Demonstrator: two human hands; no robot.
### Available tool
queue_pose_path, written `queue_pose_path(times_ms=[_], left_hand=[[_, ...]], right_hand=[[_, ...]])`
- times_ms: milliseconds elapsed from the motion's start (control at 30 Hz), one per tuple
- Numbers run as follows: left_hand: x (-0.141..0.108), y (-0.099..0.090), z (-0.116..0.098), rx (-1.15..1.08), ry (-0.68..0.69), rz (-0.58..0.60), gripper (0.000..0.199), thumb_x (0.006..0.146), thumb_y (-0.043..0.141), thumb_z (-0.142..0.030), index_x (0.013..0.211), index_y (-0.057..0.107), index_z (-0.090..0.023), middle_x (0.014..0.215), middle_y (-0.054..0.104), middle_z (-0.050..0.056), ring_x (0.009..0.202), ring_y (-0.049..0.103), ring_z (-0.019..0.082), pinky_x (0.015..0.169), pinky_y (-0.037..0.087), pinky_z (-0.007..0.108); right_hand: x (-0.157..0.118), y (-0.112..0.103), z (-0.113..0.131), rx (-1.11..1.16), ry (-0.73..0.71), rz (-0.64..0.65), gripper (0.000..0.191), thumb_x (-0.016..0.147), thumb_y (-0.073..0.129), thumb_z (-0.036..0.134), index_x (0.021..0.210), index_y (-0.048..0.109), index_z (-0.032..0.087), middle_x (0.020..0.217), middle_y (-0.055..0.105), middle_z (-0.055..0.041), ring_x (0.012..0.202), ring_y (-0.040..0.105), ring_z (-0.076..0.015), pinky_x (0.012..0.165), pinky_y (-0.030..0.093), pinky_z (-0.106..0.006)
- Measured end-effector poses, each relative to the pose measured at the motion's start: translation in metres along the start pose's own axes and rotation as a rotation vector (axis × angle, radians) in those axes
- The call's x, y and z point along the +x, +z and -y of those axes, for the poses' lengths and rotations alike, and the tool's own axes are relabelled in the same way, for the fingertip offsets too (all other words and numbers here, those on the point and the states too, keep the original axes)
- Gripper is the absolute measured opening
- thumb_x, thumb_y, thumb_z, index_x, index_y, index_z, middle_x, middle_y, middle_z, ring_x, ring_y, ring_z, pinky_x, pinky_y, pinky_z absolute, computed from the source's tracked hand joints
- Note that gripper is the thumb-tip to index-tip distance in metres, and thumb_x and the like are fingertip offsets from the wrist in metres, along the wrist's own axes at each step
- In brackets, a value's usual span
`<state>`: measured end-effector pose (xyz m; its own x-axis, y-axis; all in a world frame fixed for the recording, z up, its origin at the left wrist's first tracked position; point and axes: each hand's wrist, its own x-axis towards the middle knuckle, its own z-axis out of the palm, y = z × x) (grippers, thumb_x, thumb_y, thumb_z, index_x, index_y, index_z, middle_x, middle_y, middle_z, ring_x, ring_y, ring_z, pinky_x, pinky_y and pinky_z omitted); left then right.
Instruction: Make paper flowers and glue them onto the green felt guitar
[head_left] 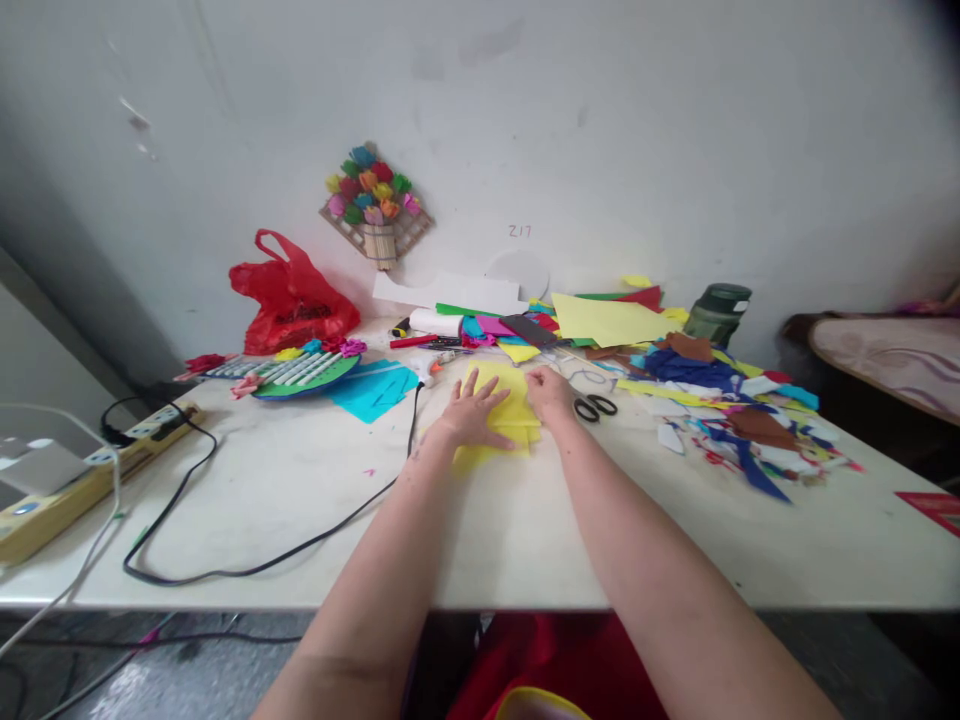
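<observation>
Yellow paper sheets (516, 410) lie in the middle of the table, partly overlapping. My left hand (474, 414) rests flat on them with its fingers spread. At the right edge of the yellow paper, my right hand (549, 392) is closed, fingertips curled together; whatever is between them is hidden or too small to name. Black-handled scissors (595, 407) lie just right of my right hand. A glue gun (424, 374) with an orange tip and a black cord sits beyond my left hand.
Coloured paper scraps (750, 425) heap on the right, near a dark green bottle (718, 312). Blue sheets (371, 388), a round flower-decorated craft (307, 375) and a red plastic bag (292, 305) stand left. A black cord (300, 550) loops to a power strip (142, 452).
</observation>
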<state>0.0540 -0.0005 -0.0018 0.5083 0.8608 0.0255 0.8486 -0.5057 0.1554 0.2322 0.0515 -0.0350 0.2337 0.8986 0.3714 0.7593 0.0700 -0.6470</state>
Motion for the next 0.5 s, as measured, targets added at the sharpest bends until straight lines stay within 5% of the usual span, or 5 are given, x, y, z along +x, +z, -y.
queue_pose_path(times_ms=[300, 500], left_hand=[[-0.001, 0.017, -0.016, 0.043, 0.047, 0.148, 0.093, 0.071, 0.04, -0.075, 0.147, 0.018, -0.026, 0.155, 0.004, 0.001, 0.141, -0.01, 0.032, 0.11, -0.005, 0.057], [0.012, 0.024, -0.011, 0.084, -0.005, -0.055, 0.079, 0.08, 0.035, -0.068, 0.145, 0.028, -0.024, 0.154, 0.017, 0.003, 0.142, 0.005, 0.028, 0.113, -0.003, 0.051]], right_hand=[[0.01, 0.012, -0.015, 0.302, 0.059, -0.083, 0.018, 0.076, 0.049, 0.033, 0.078, 0.062, 0.021, 0.071, 0.067, -0.0029, 0.072, 0.061, -0.0206, 0.07, 0.045, -0.032], [0.012, 0.015, -0.017, 0.524, 0.17, -0.141, 0.016, 0.072, 0.051, 0.035, 0.074, 0.058, 0.021, 0.06, 0.062, -0.0007, 0.05, 0.055, -0.0176, 0.06, 0.046, -0.032]])
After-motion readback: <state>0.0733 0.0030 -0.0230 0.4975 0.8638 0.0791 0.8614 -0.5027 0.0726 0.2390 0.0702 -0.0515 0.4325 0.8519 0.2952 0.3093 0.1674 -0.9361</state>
